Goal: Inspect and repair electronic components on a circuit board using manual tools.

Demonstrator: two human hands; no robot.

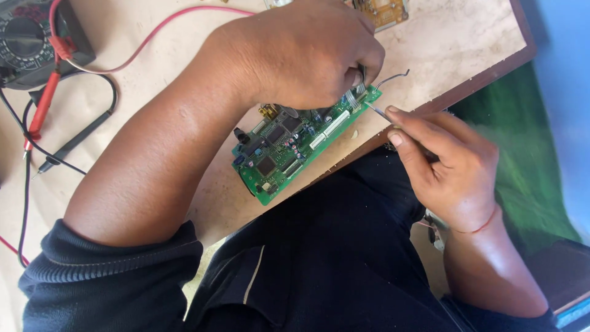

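Here a green circuit board (pixel 289 144) is lain near the table (pixel 442 43) edge, its long axis set diagonally from lower left to upper right. Its upper right corner is covered by the left hand (pixel 301 52), clenched on a thin wire (pixel 393 77). A slim metal tool (pixel 384 114) is pinched by the right hand (pixel 448 163), its tip pointed at that corner.

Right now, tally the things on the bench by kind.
Green circuit boards: 1
Tan boards: 1
Multimeters: 1
Test probes: 2, red and black
Thin metal tools: 1
Total: 6
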